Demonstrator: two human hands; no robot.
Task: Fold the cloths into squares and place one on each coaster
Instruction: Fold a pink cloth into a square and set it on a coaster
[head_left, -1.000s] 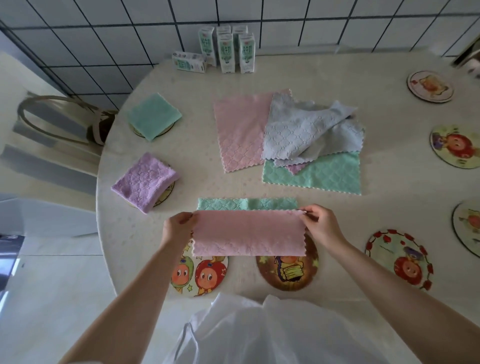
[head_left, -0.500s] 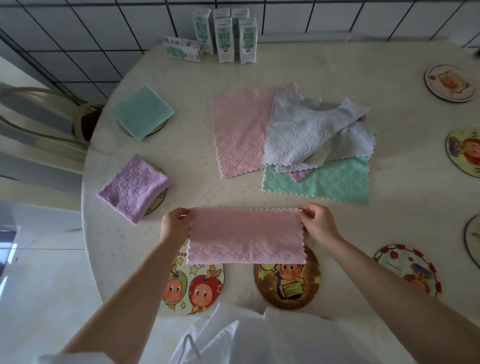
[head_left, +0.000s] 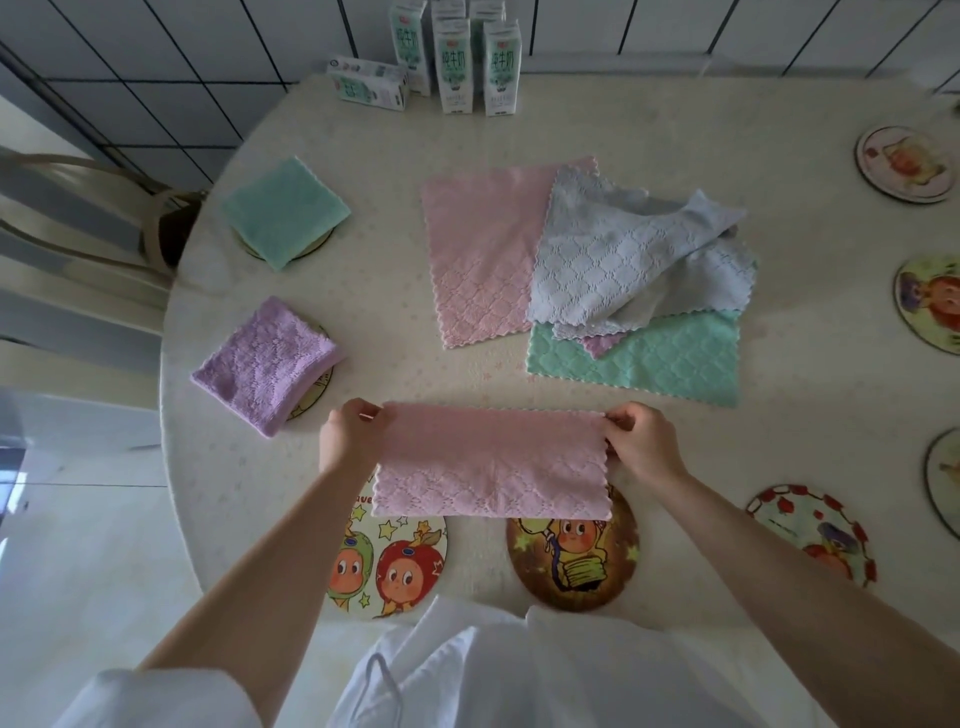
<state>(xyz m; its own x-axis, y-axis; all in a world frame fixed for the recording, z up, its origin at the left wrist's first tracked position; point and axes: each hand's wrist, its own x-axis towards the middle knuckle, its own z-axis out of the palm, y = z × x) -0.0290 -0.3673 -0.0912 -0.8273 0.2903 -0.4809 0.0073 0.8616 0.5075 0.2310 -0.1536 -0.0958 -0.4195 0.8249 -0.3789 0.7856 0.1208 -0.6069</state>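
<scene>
White tiles with dark grout back a round surface (head_left: 395, 332) covered in a pale, faintly patterned cloth, with milk cartons (head_left: 454, 62) standing at its far edge. At the near edge the left hand (head_left: 349, 435) and the right hand (head_left: 641, 441) each pinch a far corner of a pink cloth (head_left: 491, 460), fingers closed on the fabric. It is already folded once into a long strip, whose near edge lies over the tops of two picture coasters: one with fruit faces (head_left: 387, 561) on the left, one brown (head_left: 572, 558) on the right.

The cloth looks light, soft and limp, a fleecy microfibre with a quilted scale pattern and zigzag edges. It should sag and skew unless it is held taut by its corners, and the nap likely grips itself, so the layers ought to stay put once pressed. Pinching both layers together at the short ends seems the best hold for bringing one end over the other to make a square.

At the far left a folded green square (head_left: 284, 210) sits on a coaster, and nearer a folded purple square (head_left: 267, 364) covers another. In the middle lies an unfolded heap: a flat pink cloth (head_left: 480, 254), rumpled grey cloths (head_left: 623, 260) over it, a green cloth (head_left: 649, 358) beneath with a bit of purple peeking out. Bare coasters (head_left: 904, 163) ring the right side; they look thin, stiff and glossy.
</scene>
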